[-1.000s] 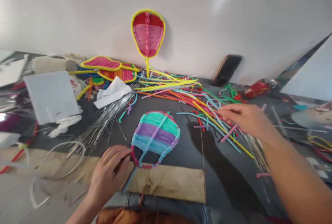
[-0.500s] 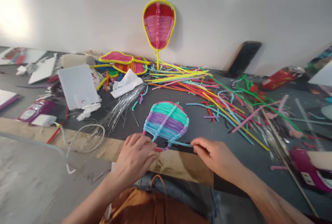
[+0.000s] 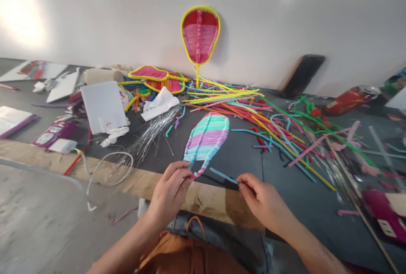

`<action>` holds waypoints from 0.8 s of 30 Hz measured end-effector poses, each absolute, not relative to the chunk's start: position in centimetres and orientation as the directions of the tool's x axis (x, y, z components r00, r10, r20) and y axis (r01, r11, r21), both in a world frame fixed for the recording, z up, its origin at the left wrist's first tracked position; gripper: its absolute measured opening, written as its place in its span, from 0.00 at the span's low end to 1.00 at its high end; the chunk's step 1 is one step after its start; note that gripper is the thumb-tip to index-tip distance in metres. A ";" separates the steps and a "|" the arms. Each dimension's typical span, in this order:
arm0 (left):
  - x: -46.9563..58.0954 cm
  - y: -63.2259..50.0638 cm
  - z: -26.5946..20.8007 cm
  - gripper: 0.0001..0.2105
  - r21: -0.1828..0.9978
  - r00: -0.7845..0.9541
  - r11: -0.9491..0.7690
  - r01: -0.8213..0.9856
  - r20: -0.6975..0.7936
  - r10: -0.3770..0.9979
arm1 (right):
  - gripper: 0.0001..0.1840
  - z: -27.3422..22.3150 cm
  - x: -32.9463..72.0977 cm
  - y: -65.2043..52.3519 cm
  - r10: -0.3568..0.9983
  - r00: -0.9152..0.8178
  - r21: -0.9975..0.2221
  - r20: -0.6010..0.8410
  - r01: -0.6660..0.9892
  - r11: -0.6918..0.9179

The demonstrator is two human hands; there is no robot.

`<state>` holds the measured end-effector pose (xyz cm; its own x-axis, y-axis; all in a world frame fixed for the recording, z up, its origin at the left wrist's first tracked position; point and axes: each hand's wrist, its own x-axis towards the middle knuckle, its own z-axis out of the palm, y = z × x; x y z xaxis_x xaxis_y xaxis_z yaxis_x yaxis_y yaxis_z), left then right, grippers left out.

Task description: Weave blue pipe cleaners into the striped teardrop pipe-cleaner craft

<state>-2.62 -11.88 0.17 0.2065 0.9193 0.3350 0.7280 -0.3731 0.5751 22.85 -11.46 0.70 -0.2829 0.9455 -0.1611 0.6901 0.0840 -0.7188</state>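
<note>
Near the front of the dark table, a petal-shaped pipe-cleaner frame is wound with teal, purple and light blue bands. Its pink-and-blue lower end is pinched in my left hand, which tilts the piece up. A gap without winding shows near that end. Between the thumb and fingers of my right hand is a light blue pipe cleaner. Its free end points toward the frame, and the two appear apart.
A yellow-rimmed pink piece stands at the wall. Behind the frame lie loose pipe cleaners and thin wires. A phone and a red can are at the back right. A white cable loops at left.
The frame has turned and tilted up in my left hand. The light blue pipe cleaner, which lay across to the frame, now has its end away from it in my right hand.
</note>
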 end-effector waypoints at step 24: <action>-1.0 -12.6 -1.3 0.07 0.614 0.218 -0.411 0.674 0.366 0.905 | 0.10 -0.1 19.9 -9.9 0.930 -0.316 -0.768 -0.190 0.637 0.060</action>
